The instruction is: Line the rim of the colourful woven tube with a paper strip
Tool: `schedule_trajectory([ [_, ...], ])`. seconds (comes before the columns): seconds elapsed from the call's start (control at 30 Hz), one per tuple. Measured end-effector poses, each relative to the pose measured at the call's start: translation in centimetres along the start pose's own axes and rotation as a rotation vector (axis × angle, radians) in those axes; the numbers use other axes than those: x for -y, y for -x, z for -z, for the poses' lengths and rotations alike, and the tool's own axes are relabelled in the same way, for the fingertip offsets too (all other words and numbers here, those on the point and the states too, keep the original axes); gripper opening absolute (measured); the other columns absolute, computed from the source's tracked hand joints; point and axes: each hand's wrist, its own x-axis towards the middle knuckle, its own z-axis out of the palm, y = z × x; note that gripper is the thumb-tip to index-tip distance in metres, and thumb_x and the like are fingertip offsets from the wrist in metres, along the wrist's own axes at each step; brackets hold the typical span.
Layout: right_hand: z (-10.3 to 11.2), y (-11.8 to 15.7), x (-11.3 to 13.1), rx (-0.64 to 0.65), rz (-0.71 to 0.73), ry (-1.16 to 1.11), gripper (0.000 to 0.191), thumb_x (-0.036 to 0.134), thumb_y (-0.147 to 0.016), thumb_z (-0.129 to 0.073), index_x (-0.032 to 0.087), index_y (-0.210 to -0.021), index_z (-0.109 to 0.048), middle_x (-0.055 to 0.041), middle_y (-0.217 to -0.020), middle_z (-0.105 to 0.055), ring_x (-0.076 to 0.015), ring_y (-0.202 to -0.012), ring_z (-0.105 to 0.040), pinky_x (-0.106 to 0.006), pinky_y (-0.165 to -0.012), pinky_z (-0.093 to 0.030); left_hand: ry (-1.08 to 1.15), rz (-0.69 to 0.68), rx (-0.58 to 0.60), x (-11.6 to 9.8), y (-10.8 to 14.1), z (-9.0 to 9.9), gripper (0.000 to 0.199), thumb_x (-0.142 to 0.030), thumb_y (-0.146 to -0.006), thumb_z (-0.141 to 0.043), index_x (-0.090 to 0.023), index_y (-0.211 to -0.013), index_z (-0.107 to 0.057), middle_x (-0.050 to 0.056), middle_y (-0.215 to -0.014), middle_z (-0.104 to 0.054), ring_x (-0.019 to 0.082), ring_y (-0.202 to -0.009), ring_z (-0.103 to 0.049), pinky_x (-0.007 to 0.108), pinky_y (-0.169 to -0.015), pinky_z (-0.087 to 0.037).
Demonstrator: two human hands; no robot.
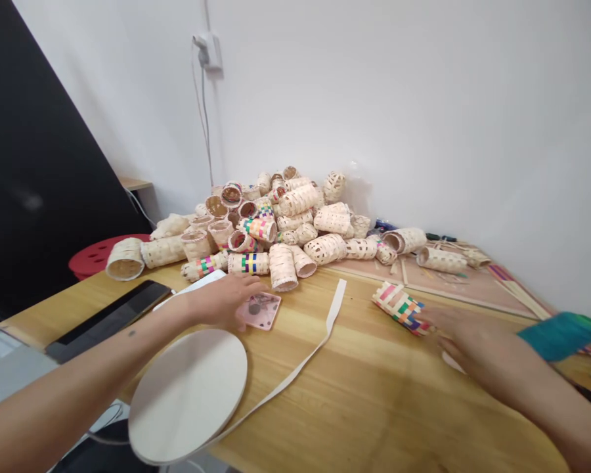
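Right hand (463, 334) at four o'clock touches woven tube (398, 307), left hand (232, 294) pink case (270, 309); both grips unclear. Handle tube lightly.

Craft workshop, by the heaped woven baskets (298, 200) and teal thread spool (559, 336).

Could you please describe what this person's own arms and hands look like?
Both forearms are bare, with no sleeve in view. The left hand and right hand are ungloved, and no watch or bracelet shows. The left forearm carries a small dark mark. The right hand is slightly blurred, so finer detail is unclear.
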Motion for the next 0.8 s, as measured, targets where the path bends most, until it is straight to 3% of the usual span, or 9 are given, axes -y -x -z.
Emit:
schedule_trajectory([
  [0.1, -0.6, -0.3, 2.4, 0.149, 0.059, -0.014, 0.036, 0.032, -0.086, -0.044, 0.024, -0.110, -0.070, -0.0098, -0.119, -0.068, -0.0321, -0.106, -0.065, -0.051, -0.089, -0.054, 0.019, 0.052, 0.051, 0.6, -0.5, -0.6, 0.075, -0.029, -0.058, -0.076, -0.024, -0.129, -0.053, 0.010, -0.118, -0.062, 0.032, -0.110, -0.056, 0.037, -0.092, -0.042],
  [0.27, -0.8, 0.8, 4.2, 0.152, 0.123, -0.093, 0.036, 0.038, -0.092, -0.047, 0.024, -0.120, -0.065, -0.0065, -0.124, -0.065, -0.0283, -0.113, -0.062, -0.048, -0.097, -0.051, 0.071, 0.070, 0.048, 0.0, 0.1, -0.5, 0.070, -0.030, -0.062, -0.072, -0.024, -0.128, -0.053, 0.010, -0.111, -0.064, 0.029, -0.098, -0.061, 0.032, -0.080, -0.045],
  [0.43, -0.2, 0.5, 5.2, 0.072, 0.109, -0.145, 0.035, 0.039, -0.094, -0.046, 0.024, -0.120, -0.064, -0.0072, -0.124, -0.065, -0.0283, -0.114, -0.061, -0.047, -0.096, -0.051, 0.112, -0.084, 0.017, -4.2, -0.2, 0.3, 0.058, -0.037, -0.072, -0.068, -0.024, -0.126, -0.053, 0.008, -0.107, -0.064, 0.027, -0.095, -0.060, 0.031, -0.078, -0.045],
  [0.57, 0.6, -0.9, 6.4, 0.011, 0.061, -0.192, 0.032, 0.032, -0.095, -0.046, 0.024, -0.121, -0.062, -0.0076, -0.125, -0.064, -0.0272, -0.115, -0.060, -0.045, -0.096, -0.049, 0.146, -0.215, -0.038, -8.6, -3.2, 0.1, 0.056, -0.040, -0.074, -0.068, -0.023, -0.124, -0.053, 0.009, -0.112, -0.062, 0.028, -0.099, -0.059, 0.034, -0.084, -0.045],
  [0.7, 0.4, -1.9, 6.3, -0.073, -0.036, -0.257, 0.025, 0.024, -0.094, -0.045, 0.023, -0.110, -0.065, -0.0065, -0.116, -0.068, -0.0238, -0.107, -0.062, -0.038, -0.089, -0.049, 0.139, -0.326, -0.068, -11.6, -7.1, -2.4, 0.058, -0.036, -0.074, -0.069, -0.018, -0.126, -0.051, 0.012, -0.113, -0.062, 0.031, -0.102, -0.057, 0.040, -0.089, -0.045],
  [0.8, -1.0, -1.6, 5.3, -0.135, -0.087, -0.282, 0.022, 0.024, -0.095, -0.046, 0.022, -0.105, -0.065, -0.0060, -0.108, -0.069, -0.0216, -0.098, -0.063, -0.034, -0.082, -0.048, 0.144, -0.346, -0.070, -12.5, -9.2, -4.9, 0.064, -0.037, -0.072, -0.073, -0.018, -0.128, -0.050, 0.014, -0.111, -0.063, 0.032, -0.100, -0.058, 0.043, -0.087, -0.046],
])
